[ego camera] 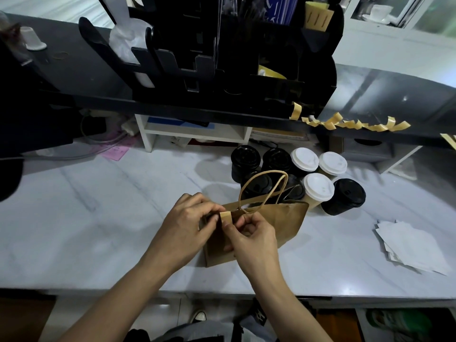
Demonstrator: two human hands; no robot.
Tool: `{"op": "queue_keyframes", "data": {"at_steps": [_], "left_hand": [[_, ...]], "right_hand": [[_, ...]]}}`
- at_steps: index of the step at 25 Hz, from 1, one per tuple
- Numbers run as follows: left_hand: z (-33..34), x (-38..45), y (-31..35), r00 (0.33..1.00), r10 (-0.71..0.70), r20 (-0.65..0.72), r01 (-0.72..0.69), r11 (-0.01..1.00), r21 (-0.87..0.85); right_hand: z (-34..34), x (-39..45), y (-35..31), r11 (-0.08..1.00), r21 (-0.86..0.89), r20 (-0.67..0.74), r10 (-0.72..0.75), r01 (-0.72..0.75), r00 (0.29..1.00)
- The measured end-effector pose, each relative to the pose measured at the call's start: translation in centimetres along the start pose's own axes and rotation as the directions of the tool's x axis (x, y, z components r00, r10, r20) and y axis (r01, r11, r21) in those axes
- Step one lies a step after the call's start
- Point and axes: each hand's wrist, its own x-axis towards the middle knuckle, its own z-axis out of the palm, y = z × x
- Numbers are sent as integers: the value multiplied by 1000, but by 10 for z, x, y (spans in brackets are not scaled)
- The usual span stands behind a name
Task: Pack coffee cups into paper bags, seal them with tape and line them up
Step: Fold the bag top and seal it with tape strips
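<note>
Lidded cups [298, 178] — just behind bag [278, 223]

Both hands — left hand [187, 225], right hand [249, 239] — meet, fingers pinching.

Open marble counter [86, 218] is seen at 9 o'clock of the paper bag [278, 223]. Passage is blocked by cups [318, 188] at 1 o'clock; paper sheets [414, 248] lie at 3 o'clock.

Dim, cool light; fisheye-bent edges, soft blur
</note>
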Motion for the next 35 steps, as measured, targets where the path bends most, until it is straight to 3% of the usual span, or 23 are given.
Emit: {"op": "queue_keyframes", "data": {"at_steps": [13,24,35], "left_hand": [[6,6,3,998,24,-55,-23,999,26],[4,9,6,984,176,-39,-163,962,220],[-19,4,-17,993,102,-64,-85,970,228]], "right_hand": [[-11,2,9,968,-248,-25,-37,30,999],[-21,2,20,974,-219,-29,-58,51,998],[-51,7,5,968,-159,-290,-234,194,928]]}}
